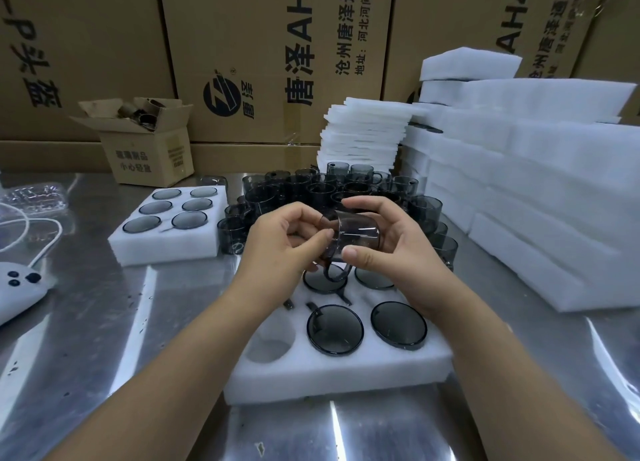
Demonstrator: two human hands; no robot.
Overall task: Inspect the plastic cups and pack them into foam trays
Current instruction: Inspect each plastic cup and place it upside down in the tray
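L hand point(280, 249) & R hand point(398, 253) grip a smoky-grey clear plastic cup point(360, 234) over white foam tray point(346, 367). Rotate slowly, check rim (handle too) before seating in free hole point(270, 346).

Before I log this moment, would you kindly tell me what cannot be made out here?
- Head view: back-left pocket of the near foam tray, hidden by the left hand; filled or empty unclear.
- Head view: flaws in the held cup, too small, partly covered by the right hand.
- Head view: the white device at left, cut off by the frame edge.
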